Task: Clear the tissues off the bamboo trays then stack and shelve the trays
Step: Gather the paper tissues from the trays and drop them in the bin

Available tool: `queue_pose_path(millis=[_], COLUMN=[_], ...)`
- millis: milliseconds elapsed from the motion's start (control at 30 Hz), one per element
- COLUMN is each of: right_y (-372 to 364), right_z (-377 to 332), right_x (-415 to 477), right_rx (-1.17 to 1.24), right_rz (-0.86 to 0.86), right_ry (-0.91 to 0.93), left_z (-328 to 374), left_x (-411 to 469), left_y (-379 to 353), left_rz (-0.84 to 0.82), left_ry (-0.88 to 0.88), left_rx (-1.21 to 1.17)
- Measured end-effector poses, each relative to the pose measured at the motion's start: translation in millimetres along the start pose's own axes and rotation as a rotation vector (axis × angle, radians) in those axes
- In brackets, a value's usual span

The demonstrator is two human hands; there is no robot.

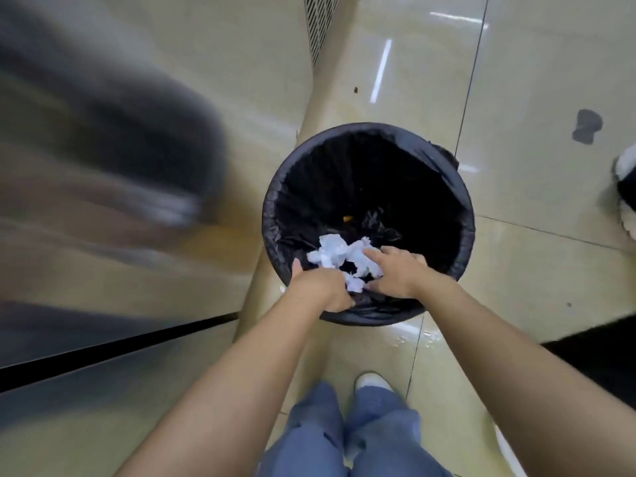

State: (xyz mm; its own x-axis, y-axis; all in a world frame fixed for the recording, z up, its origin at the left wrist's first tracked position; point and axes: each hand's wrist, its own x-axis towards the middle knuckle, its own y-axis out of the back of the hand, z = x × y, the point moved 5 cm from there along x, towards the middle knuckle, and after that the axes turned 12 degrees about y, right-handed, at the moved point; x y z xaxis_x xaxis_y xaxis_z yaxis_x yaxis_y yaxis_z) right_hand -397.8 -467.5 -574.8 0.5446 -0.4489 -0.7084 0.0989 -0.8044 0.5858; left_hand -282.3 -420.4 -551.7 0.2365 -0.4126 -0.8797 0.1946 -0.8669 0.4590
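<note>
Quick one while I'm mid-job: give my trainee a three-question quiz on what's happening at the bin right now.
1. True or false: the tissues are over the open bin.
2. What lines the bin? A) a black bag B) a white bag C) nothing
3. Fill in: the left hand and right hand are both at the bin's ____ rim, nearest the person.

Key: 1 true; 2 A; 3 near. Whether either hand grips the tissues or has let them go cannot be told from this view.
</note>
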Motion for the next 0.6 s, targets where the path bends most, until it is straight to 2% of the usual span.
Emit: queue_pose_path(millis=[33,133,200,333,600], right_y=[7.1,50.4,82.4,151.8,280.9], right_z=[-0.8,-15.1,-33.1,-79.5,-180.4], right_x=[-4.6,-35.5,-64.1,-130.3,-271.5], right_rx=[0.003,-0.005,-0.038,-0.078,-0.116], right_rz=[0.009,0.130,0.211,0.383,0.594], right_ry=[0.001,0.019,0.060,0.150,0.271], left_z=[-2.6,-17.0,-29.2,-55.6,-112.1], left_x=[-4.5,-39.6,-72.2,-154.8,-349.3], left_y=[5.7,50.4,78.3,135.3,229.3], left_rz=[0.038,0.382,0.491,0.647,0.787], left_ry=[-0.028,-0.091,-0.113,-0.140,-0.228], left_rx=[-0.022,-0.177,-0.224,-0.286,-0.497])
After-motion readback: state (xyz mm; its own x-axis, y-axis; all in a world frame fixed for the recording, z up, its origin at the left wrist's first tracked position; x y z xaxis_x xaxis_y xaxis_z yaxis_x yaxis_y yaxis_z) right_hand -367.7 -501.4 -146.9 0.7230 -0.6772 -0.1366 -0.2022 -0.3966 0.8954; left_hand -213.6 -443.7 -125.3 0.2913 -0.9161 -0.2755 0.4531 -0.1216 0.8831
